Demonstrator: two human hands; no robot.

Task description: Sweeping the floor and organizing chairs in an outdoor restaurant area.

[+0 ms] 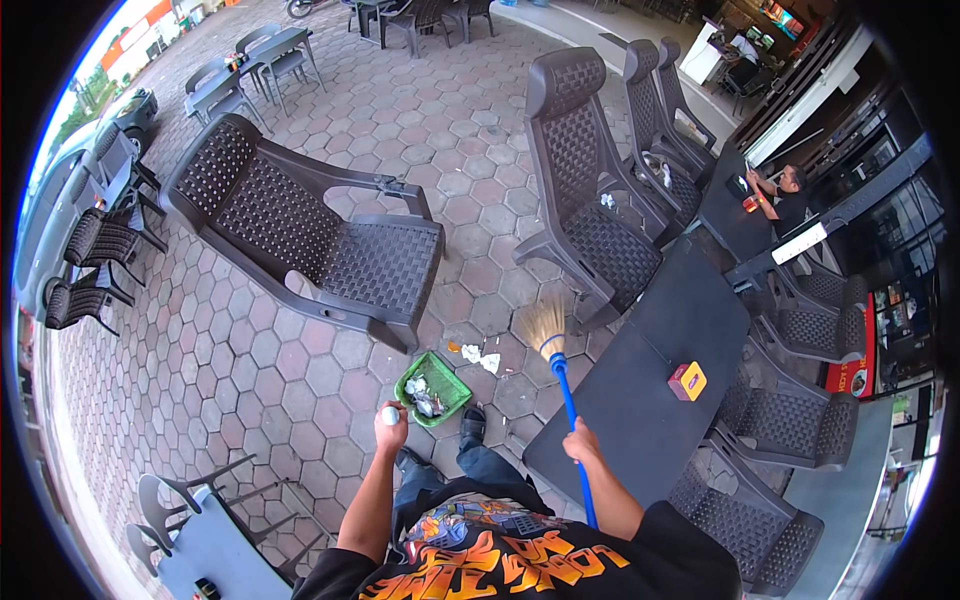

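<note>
My left hand point(391, 429) is closed round the upright pale handle of a green plastic dustpan point(455, 375). Crumpled paper and foil-like litter point(423, 397) lies inside the pan, which rests on the paving in front of my feet. In my right hand point(582, 442) is the blue shaft of a broom point(566, 390). Its straw bristles point(546, 322), slightly blurred, are beside the dark table, to the right of some loose litter. That litter is white crumpled tissue point(480, 356) and an orange scrap point(454, 347), just beyond the dustpan's far edge.
A brown woven-pattern plastic armchair point(330, 240) stands ahead on the left, another chair point(585, 195) ahead on the right. The dark table point(645, 360) at my right bears a red-and-yellow box point(685, 381). A person point(787, 199) sits at a farther table. Hexagonal pavers point(292, 382) cover the ground.
</note>
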